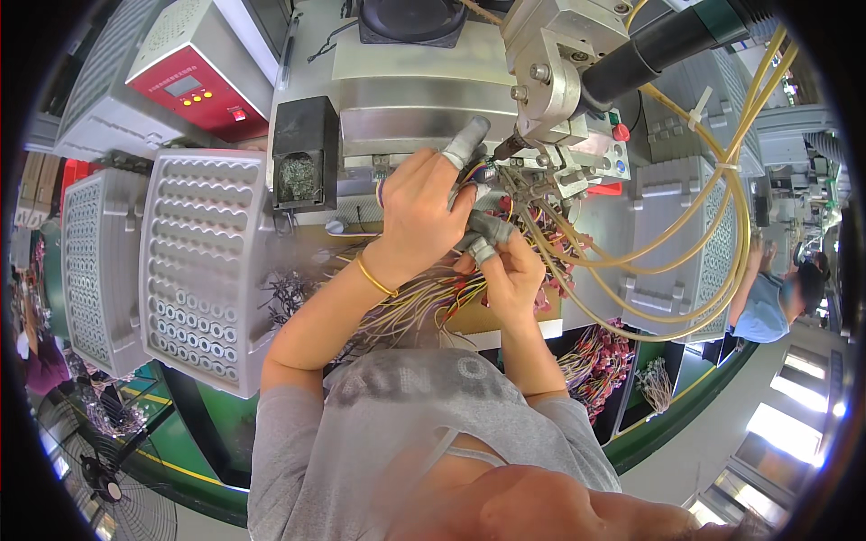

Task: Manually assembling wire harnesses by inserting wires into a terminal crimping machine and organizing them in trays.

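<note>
My left hand (422, 200), with a grey finger cot, reaches in beneath the machine head. Its fingers are closed on a small dark part with coloured wires (480, 171), mostly hidden by the fingers. Just below and to its right is my right hand (511, 270), also in grey finger cots. Its thumb and fingers are pinched together, and what they hold is hidden. The machine's dark, narrow tip (511, 146) comes down close to my left fingertips. Loose yellow, white and red wires (406, 302) spread over the bench under both wrists.
Grey trays (203, 162), the front one partly filled with metal rings, stand at left beside a black box (307, 126) of small metal pieces. Yellow hoses (741, 230) loop at right. Behind are a red-fronted control box (194, 90) and a black fan (410, 20). A co-worker (767, 302) is far right.
</note>
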{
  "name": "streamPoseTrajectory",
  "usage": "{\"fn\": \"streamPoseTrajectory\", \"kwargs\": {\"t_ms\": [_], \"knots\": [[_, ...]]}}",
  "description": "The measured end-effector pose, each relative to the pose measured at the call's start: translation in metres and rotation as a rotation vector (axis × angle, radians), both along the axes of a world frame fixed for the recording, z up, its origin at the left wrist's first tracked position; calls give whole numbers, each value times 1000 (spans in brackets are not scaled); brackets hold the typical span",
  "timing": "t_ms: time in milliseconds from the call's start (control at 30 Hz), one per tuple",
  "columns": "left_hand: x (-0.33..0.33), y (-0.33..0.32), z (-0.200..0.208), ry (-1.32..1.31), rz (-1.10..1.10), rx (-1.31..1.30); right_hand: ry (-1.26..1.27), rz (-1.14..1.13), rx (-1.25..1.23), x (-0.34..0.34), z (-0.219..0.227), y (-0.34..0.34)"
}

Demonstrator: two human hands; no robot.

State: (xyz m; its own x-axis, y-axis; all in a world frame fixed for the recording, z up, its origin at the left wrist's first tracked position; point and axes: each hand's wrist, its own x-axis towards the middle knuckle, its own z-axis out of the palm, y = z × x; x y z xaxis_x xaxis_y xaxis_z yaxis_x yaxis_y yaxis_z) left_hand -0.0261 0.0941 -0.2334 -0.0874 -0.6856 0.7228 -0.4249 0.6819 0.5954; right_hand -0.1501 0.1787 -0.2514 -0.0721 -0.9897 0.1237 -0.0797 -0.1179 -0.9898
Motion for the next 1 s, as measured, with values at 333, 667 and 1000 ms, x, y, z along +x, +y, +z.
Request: {"fn": "streamPoseTrajectory", "kwargs": {"t_ms": [333,667,1000], "knots": [[0,0,0,23,-11,12,3,27,6,-1,-1,0],[21,13,-5,58,34,-8,-37,40,-31,3,-1,3],[68,49,-19,-87,139,-43,35,76,41,15,2,3]]}}
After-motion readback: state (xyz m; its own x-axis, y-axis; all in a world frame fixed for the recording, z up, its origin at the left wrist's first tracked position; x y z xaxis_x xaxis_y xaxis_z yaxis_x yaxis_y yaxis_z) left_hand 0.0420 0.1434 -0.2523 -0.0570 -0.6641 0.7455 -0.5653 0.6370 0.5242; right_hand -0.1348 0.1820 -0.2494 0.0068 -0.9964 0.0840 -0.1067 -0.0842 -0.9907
